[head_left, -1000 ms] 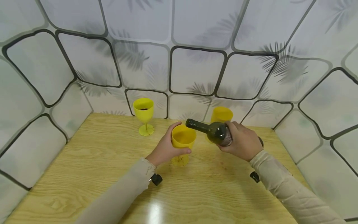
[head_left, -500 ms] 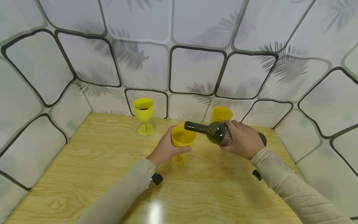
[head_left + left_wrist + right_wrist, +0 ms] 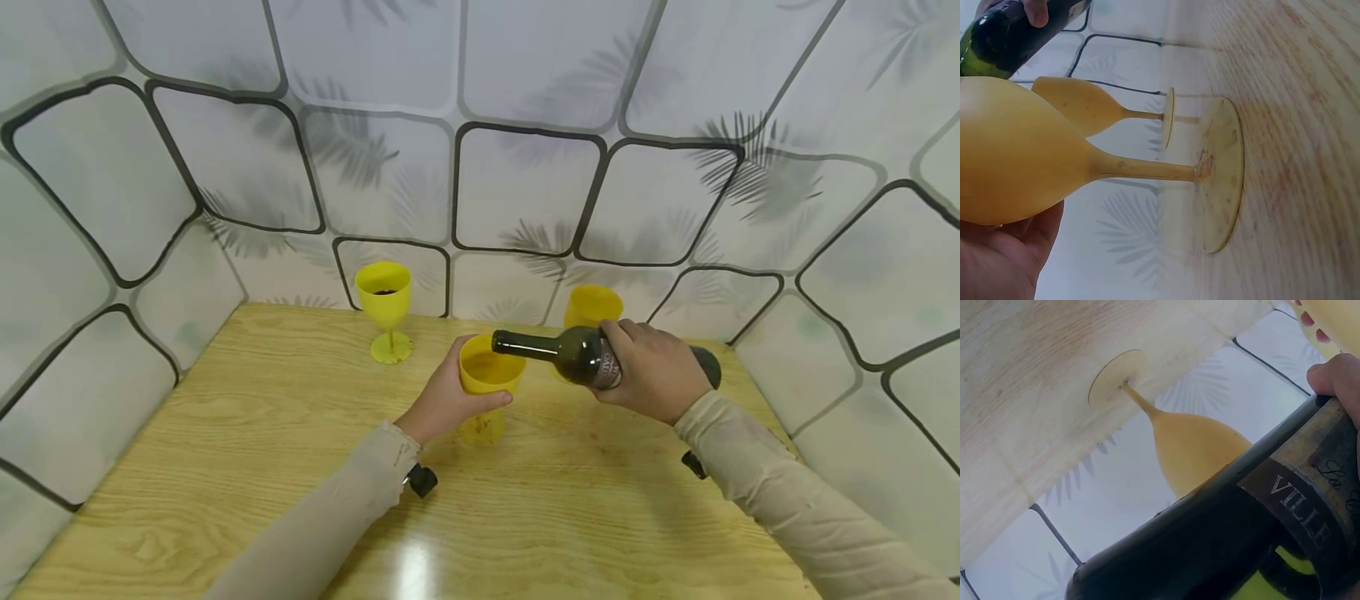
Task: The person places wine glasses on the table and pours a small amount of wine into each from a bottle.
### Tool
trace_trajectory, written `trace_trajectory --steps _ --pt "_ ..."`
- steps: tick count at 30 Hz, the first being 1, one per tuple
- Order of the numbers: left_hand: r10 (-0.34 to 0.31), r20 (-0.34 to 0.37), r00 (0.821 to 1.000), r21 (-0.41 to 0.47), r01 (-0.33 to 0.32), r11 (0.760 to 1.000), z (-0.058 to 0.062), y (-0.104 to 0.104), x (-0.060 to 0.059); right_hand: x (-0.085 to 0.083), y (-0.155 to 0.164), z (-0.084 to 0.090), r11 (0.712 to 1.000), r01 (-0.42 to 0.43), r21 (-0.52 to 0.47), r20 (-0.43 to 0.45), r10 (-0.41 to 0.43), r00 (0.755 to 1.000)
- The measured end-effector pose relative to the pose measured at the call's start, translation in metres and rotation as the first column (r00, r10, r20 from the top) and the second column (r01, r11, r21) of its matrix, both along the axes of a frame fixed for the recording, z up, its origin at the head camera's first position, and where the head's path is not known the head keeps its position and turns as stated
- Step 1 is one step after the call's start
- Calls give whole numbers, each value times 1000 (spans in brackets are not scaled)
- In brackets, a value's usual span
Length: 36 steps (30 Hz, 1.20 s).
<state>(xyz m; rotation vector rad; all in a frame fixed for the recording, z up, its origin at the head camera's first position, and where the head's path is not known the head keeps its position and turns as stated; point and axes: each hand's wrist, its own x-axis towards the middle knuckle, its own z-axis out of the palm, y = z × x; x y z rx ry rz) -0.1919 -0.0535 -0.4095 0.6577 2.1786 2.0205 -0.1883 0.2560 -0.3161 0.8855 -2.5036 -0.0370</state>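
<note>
Head view, nearest: two pale sleeves reach over the wooden table; a glare patch lies on the near edge.
Left hand: fingers and thumb curled round the bowl of the middle goblet, which stands on its foot at table centre.
Left wrist view: goblet foot looks flat on the wood; reddish marks show at the stem joint and on the foot.
Right hand: wrapped round the body of the dark green bottle at its label, palm over the top, held near level.
Bottle mouth: at or just over the right rim of the middle goblet; cannot tell whether it touches the rim. No stream is visible.
Right wrist view: label lies under the fingers; the grip is toward the heavy end.
Risk 1: mouth sits at the rim edge, not over the centre; liquid could run down the outside onto the table.
Risk 2: neck knocking the rim could tip the light goblet; the left hand's hold guards against this.
Risk 3: far goblet stands just behind the bottle; a swing back could strike it.
Farther: left goblet stands well apart by the tiled wall, dark contents inside.
</note>
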Motion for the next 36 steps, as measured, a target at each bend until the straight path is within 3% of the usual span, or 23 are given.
trace_trajectory --steps 15,36 --pt "6 -2 1000 -13 -6 1000 -2 2 1 1 -2 9 997 -25 77 -24 27 999" --pt "-21 20 1000 -7 21 1000 2 0 3 -1 -3 21 996 -31 89 -4 31 1000"
